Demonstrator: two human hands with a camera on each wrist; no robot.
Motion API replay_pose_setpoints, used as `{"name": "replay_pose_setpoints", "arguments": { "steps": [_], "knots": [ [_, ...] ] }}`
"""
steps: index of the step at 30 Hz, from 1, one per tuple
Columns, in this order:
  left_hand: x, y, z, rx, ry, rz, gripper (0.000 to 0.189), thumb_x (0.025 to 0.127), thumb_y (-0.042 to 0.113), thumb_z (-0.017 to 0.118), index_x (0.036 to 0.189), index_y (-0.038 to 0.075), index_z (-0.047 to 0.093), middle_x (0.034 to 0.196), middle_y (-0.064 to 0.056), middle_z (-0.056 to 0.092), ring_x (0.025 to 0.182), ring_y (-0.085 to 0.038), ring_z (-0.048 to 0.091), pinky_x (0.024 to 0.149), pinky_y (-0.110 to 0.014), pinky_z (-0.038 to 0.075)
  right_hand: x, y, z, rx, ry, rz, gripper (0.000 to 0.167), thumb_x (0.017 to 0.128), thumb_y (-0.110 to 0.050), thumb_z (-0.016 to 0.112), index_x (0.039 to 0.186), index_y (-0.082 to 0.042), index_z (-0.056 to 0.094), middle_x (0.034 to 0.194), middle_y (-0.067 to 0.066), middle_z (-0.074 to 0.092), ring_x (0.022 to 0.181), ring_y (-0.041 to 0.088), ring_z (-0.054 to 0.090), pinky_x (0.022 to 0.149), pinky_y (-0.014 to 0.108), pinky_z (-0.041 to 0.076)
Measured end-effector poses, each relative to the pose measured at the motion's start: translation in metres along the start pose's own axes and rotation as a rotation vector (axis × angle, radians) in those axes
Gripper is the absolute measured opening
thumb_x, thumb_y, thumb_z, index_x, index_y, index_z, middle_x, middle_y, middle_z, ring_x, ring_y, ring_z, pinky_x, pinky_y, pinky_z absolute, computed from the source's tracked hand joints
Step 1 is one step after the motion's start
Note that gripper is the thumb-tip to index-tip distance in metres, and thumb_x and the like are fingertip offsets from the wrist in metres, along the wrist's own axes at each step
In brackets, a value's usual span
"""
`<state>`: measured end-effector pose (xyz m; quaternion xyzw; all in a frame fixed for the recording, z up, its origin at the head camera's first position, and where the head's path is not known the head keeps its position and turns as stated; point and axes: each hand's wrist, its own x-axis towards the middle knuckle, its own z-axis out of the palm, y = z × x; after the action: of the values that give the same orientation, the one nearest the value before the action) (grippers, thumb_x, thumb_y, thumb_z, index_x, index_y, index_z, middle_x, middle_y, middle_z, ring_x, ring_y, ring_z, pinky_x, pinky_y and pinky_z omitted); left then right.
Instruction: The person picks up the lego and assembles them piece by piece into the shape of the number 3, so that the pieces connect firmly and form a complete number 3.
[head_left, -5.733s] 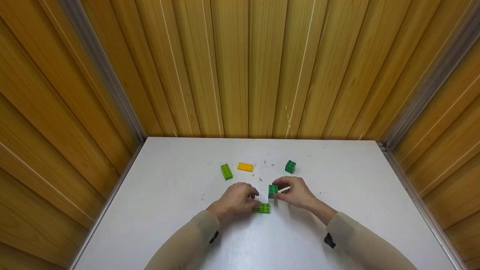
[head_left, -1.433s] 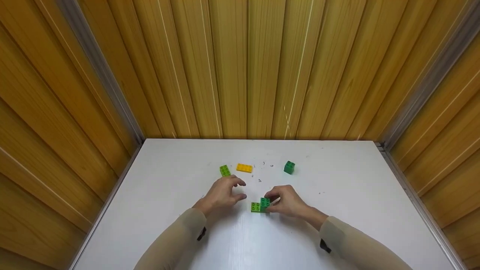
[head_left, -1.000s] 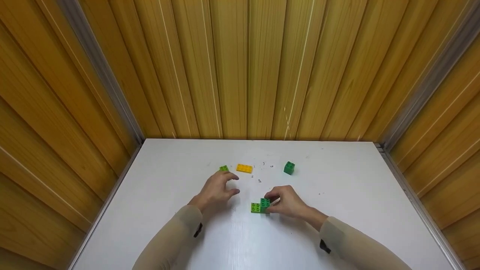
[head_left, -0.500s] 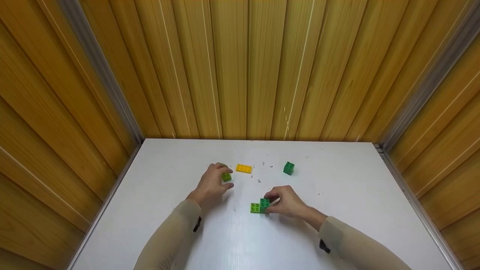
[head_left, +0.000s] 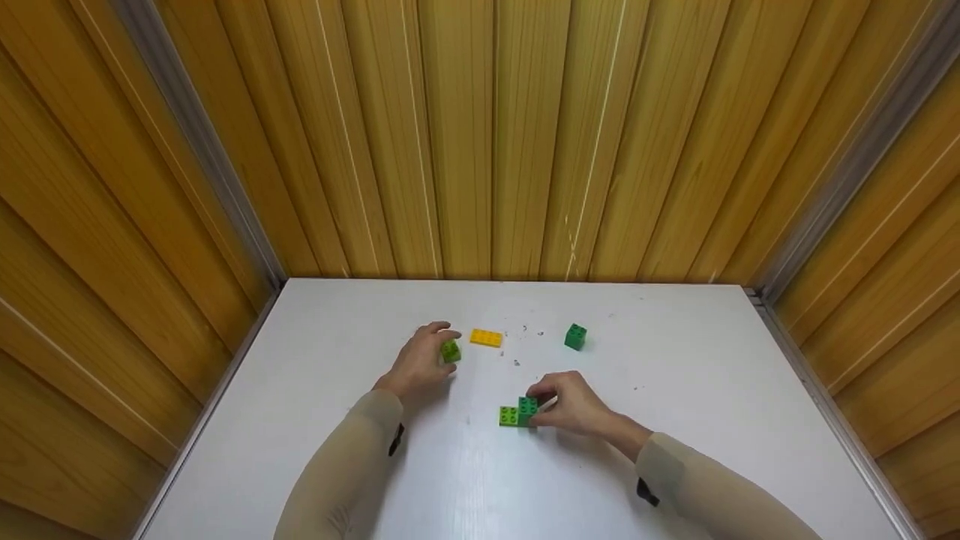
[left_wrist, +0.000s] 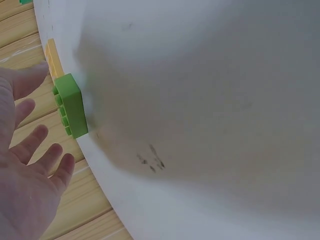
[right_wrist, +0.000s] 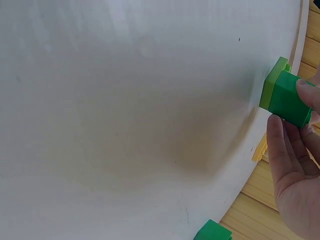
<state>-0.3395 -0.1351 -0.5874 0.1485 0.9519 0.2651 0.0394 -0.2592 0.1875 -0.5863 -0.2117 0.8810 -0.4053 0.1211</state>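
My left hand [head_left: 416, 362] hovers around a light green toy brick [head_left: 450, 351] at the left. Its thumb and fingers are spread. In the left wrist view a gap shows between the fingers and that brick [left_wrist: 72, 107], which stands on the table. Nearer the front, my right hand [head_left: 576, 405] pinches a dark green square brick [head_left: 527, 409] between thumb and fingers. This brick sits on the right half of a flat light green brick [head_left: 508, 416]. The right wrist view shows the dark green brick [right_wrist: 289, 97] flush against the light green one [right_wrist: 271, 86].
A flat yellow brick [head_left: 486, 338] lies just right of my left hand. Another dark green square brick [head_left: 575, 337] stands farther back on the right. The white table [head_left: 637, 337] carries small dark marks, and wood-patterned panels [head_left: 465, 150] enclose its back and sides.
My left hand has left the flat light green brick and moved back and left to the other light green brick. My right hand has set its dark green brick onto the flat one, still holding it.
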Motion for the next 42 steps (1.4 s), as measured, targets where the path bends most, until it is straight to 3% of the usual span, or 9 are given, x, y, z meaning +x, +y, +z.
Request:
{"name": "replay_pose_setpoints", "arguments": {
  "steps": [8, 14, 18, 32, 42],
  "knots": [
    [0.0015, -0.0028, -0.0003, 0.014, -0.05, -0.022, 0.066, 0.097, 0.0, 0.072, 0.159, 0.021, 0.065, 0.18, -0.008, 0.043, 0.168, -0.039, 0.038, 0.138, -0.066, 0.031, 0.0003, -0.0008, -0.0002, 0.017, -0.003, 0.012, 0.035, 0.089, -0.011, 0.095, 0.123, -0.012, 0.086, 0.112, -0.002, 0.081, 0.106, 0.016, 0.076, 0.092, 0.03, 0.068],
    [-0.0005, -0.0047, 0.0, 0.031, -0.054, 0.021, 0.066, 0.099, -0.012, 0.053, 0.154, 0.019, 0.07, 0.178, -0.01, 0.047, 0.165, -0.041, 0.042, 0.135, -0.067, 0.034, 0.0004, 0.0013, -0.0002, 0.036, -0.004, -0.007, 0.034, 0.089, -0.011, 0.095, 0.121, -0.012, 0.086, 0.112, -0.001, 0.082, 0.106, 0.017, 0.077, 0.091, 0.03, 0.068],
    [0.0, -0.0068, 0.0009, 0.048, -0.058, 0.01, 0.067, 0.101, -0.013, 0.046, 0.152, 0.021, 0.072, 0.178, -0.007, 0.047, 0.163, -0.04, 0.044, 0.134, -0.065, 0.036, 0.0009, 0.0017, -0.0001, 0.034, -0.002, -0.002, 0.034, 0.089, -0.013, 0.095, 0.122, -0.014, 0.086, 0.112, -0.003, 0.082, 0.106, 0.016, 0.076, 0.092, 0.03, 0.068],
    [-0.0003, -0.0056, 0.0028, 0.053, -0.07, -0.071, 0.061, 0.106, -0.008, 0.056, 0.151, 0.03, 0.073, 0.159, -0.005, 0.057, 0.146, -0.031, 0.052, 0.129, -0.054, 0.047, -0.0003, 0.0013, 0.0003, 0.014, 0.001, -0.006, 0.034, 0.089, -0.013, 0.095, 0.122, -0.015, 0.086, 0.111, -0.004, 0.082, 0.104, 0.014, 0.075, 0.094, 0.032, 0.068],
    [-0.0041, -0.009, 0.006, 0.042, -0.035, -0.036, 0.045, 0.109, 0.001, 0.064, 0.147, 0.022, 0.075, 0.161, 0.0, 0.062, 0.155, -0.031, 0.052, 0.132, -0.053, 0.045, -0.0017, 0.0022, 0.0006, 0.028, 0.008, -0.032, 0.033, 0.089, -0.01, 0.094, 0.121, -0.008, 0.086, 0.112, 0.003, 0.083, 0.106, 0.019, 0.077, 0.089, 0.03, 0.069]
  ]
}}
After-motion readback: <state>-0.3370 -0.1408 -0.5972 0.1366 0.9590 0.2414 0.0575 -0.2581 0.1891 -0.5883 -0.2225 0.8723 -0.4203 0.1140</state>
